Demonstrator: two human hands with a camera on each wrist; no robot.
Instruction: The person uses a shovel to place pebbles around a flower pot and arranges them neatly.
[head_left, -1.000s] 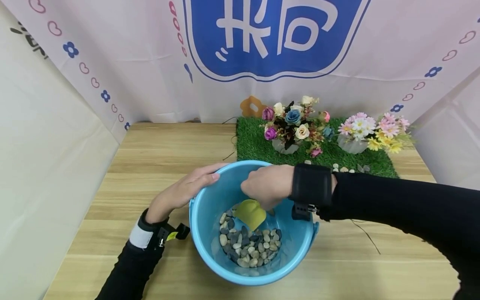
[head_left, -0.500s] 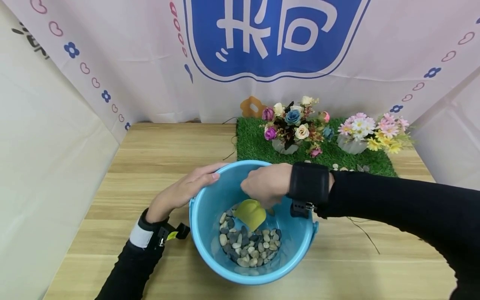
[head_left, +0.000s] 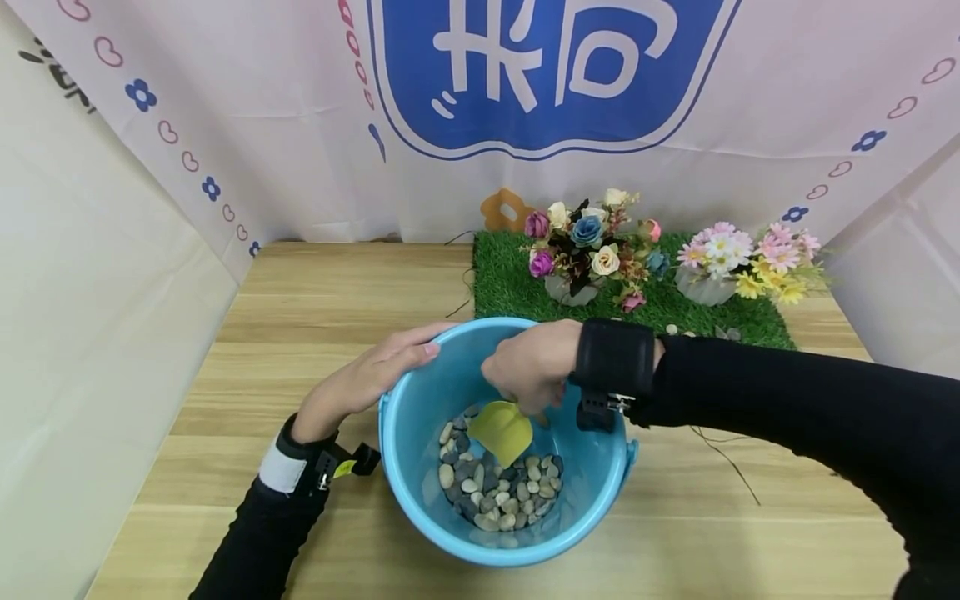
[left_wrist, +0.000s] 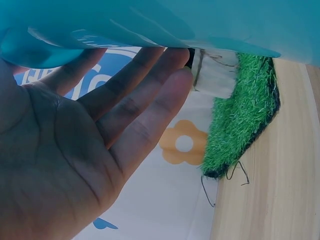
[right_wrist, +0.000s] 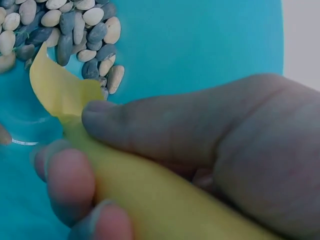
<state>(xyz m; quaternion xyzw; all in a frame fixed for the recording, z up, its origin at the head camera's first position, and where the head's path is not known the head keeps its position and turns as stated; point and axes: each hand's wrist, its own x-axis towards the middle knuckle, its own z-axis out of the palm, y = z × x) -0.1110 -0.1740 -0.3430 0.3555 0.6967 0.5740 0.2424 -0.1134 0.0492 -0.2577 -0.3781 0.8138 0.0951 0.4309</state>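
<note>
A light blue bucket (head_left: 423, 496) stands on the wooden table, with several grey, black and cream pebbles (head_left: 510, 496) on its bottom. My left hand (head_left: 367, 379) holds the bucket's left rim, its thumb over the edge; in the left wrist view its fingers (left_wrist: 150, 120) lie along the outer wall. Inside the bucket my right hand (head_left: 536, 362) grips the handle of a small yellow shovel (head_left: 504, 432). Its thumb lies along the handle in the right wrist view, where the shovel's blade (right_wrist: 55, 82) is beside the pebbles. Whether the blade touches the bottom I cannot tell.
Behind the bucket lies a green artificial grass mat (head_left: 502, 275). On it stand a pot of mixed roses (head_left: 588, 250) and a pot of daisies (head_left: 742, 258), with small stones (head_left: 686, 332) near its front edge. Dark thin strands (head_left: 727, 462) lie on the table at right.
My right wrist has shifted slightly up and to the left, while the shovel's blade stays almost in place. The left hand and the bucket look the same.
</note>
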